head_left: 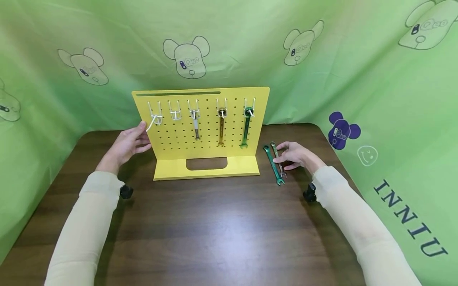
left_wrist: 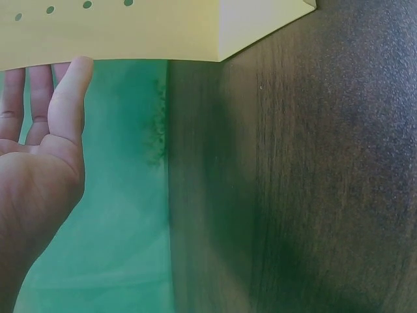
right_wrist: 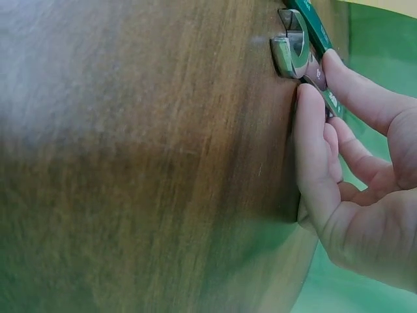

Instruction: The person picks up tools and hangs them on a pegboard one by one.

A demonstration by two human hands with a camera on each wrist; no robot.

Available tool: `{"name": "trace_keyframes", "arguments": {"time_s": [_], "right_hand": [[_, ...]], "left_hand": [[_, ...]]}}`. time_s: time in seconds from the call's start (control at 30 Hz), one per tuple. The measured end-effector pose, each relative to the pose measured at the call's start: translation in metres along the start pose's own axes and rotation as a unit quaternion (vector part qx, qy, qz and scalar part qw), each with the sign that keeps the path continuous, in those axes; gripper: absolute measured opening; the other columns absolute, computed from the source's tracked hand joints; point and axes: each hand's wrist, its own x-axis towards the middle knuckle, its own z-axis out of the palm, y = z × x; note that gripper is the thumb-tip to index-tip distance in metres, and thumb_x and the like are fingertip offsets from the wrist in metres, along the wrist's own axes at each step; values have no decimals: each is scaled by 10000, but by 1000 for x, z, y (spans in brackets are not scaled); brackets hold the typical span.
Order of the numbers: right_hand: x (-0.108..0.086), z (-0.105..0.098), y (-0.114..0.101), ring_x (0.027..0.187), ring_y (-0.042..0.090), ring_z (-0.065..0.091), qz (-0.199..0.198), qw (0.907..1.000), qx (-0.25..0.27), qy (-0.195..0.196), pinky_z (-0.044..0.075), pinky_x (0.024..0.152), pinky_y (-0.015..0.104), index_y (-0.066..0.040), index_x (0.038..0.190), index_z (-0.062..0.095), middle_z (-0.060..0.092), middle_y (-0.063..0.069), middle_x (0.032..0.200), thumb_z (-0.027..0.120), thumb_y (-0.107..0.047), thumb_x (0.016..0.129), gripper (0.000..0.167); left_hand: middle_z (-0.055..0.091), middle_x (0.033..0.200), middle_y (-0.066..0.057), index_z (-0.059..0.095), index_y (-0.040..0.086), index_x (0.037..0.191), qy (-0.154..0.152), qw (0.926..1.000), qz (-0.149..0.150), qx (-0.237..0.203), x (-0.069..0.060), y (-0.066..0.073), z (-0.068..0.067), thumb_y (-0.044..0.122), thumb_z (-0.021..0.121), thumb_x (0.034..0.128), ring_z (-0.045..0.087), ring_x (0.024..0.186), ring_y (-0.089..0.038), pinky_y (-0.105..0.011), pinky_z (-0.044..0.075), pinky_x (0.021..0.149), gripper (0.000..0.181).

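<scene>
A yellow pegboard (head_left: 171,137) stands upright on the table, and my left hand (head_left: 127,143) holds its left edge, some fingers hidden behind it in the left wrist view. Right of the board, two combination wrenches lie side by side. My right hand (head_left: 295,155) has thumb and fingers on either side of the shiny silver-green wrench (right_wrist: 291,53), the right one of the pair. The teal-green wrench (head_left: 273,167) lies just left of it. On the board hang a short silver wrench (head_left: 196,127), a gold-brown wrench (head_left: 221,129) and a dark green wrench (head_left: 246,129).
Two white hooks at the board's left, the leftmost hook (head_left: 155,118) and the one beside it (head_left: 175,113), carry no wrench. The board's base (head_left: 168,171) rests on the dark wooden table (head_left: 200,226). A green printed curtain (head_left: 243,51) hangs behind and at the sides.
</scene>
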Motion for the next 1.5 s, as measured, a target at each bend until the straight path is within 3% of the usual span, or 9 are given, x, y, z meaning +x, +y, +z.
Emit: {"name": "trace_keyframes", "arguments": {"time_s": [0.3, 0.53, 0.87, 1.0, 1.2, 1.33, 1.5], "right_hand": [[-6, -6, 2, 878, 211, 571, -22, 10000, -28, -22, 642, 731, 346, -25, 1470, 362, 489, 124, 1065, 789, -101, 906, 711], [-2, -3, 0, 857, 191, 578, -101, 9999, -18, 23, 644, 726, 350, -19, 1460, 370, 510, 107, 1029, 792, -94, 901, 705], [-2, 1, 0, 966, 240, 505, -126, 9999, 55, 97, 641, 736, 358, -15, 1439, 379, 540, 92, 1033, 785, -81, 895, 682], [-2, 0, 2, 876, 207, 519, -91, 9997, 12, 227, 631, 690, 317, 2, 1410, 412, 540, 80, 985, 759, -48, 885, 631], [-1, 0, 1, 688, 111, 551, 25, 9986, -254, 461, 575, 596, 235, 7, 1325, 496, 567, 7, 769, 720, -47, 857, 521], [-1, 0, 1, 757, 142, 539, 36, 9979, -442, 475, 583, 617, 269, 18, 1284, 522, 553, 23, 856, 688, -53, 855, 465], [-4, -3, 0, 874, 180, 583, -94, 9993, -351, 59, 601, 680, 324, 41, 1310, 480, 574, 55, 964, 656, -52, 903, 453]], "left_hand": [[625, 995, -61, 712, 115, 971, 59, 9999, -29, -89, 2, -8, 7, 430, 651, 974, 653, 943, -184, -358, 560, 966, 322], [643, 977, -60, 723, 110, 973, 159, 9999, 26, 3, 0, -4, 4, 436, 653, 966, 666, 930, -185, -372, 568, 961, 334], [645, 980, -63, 720, 110, 967, 159, 9998, 71, 111, 1, -1, 1, 441, 646, 974, 666, 931, -189, -365, 587, 944, 340], [643, 981, -66, 720, 108, 972, 247, 9995, 54, 166, 4, -2, 2, 455, 652, 965, 665, 929, -193, -366, 589, 944, 354], [638, 979, -69, 722, 102, 979, 284, 9994, 81, 154, 4, -2, 2, 468, 660, 956, 663, 922, -192, -359, 594, 935, 372], [632, 994, -69, 719, 109, 986, 279, 9993, 76, 216, 4, -3, 2, 477, 652, 961, 657, 935, -193, -370, 580, 957, 375], [637, 1002, -73, 717, 100, 1006, 291, 9992, 75, 251, 4, -2, 2, 484, 654, 957, 660, 944, -199, -373, 575, 966, 392]]}}
